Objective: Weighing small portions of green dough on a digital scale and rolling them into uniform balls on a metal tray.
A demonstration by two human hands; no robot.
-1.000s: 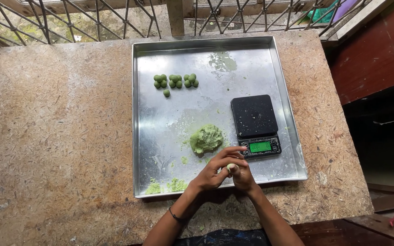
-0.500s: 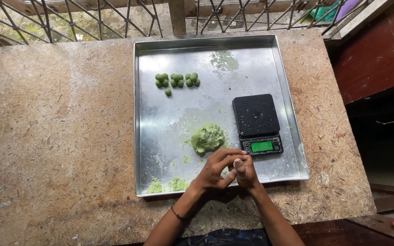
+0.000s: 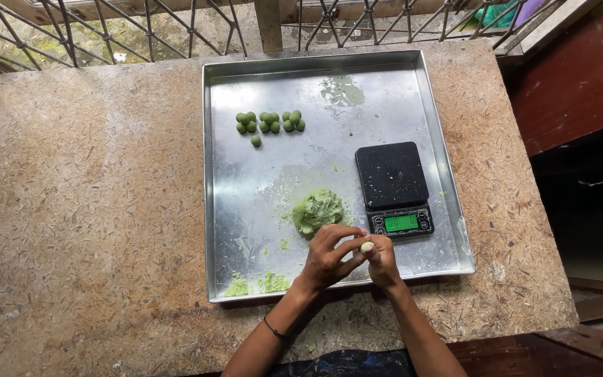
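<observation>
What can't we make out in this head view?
- Small pale green piece: mostly covered by fingers of the left hand and right hand.
- Scale display: too small to read.
- Forearms: cut off by the bottom edge.

small green-lit rectangular screen (image 3: 400,223) on the black scale's (image 3: 392,176) near edge.

Soft, even daylight; sharp, slight edge distortion.

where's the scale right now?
In the head view the black digital scale sits inside the metal tray, on its right side, just right of the green dough lump and just above the right hand.
</observation>
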